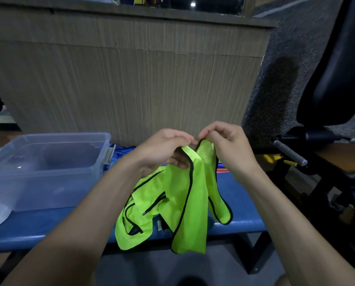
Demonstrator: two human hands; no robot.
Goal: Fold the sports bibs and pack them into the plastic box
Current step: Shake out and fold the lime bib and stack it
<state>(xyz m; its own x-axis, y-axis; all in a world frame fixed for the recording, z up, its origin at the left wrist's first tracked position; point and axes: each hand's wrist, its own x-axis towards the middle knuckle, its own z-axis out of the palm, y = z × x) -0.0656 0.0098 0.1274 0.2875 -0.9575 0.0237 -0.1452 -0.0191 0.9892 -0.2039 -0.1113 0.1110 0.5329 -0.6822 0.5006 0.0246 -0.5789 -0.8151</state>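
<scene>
Here, one neon-yellow mesh bib with black trim (pixel 180 195), pinched at its straps by left hand (pixel 164 149) and right hand (pixel 228 145), hanging over the blue bench (pixel 38 226) to align for folding, clear plastic box (pixel 48 162) waiting left.

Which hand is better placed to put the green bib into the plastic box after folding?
Probably the left hand. The plastic box stands on the left of the blue bench, nearer to it than to the right hand. Both hands pinch the green bib now.
</scene>
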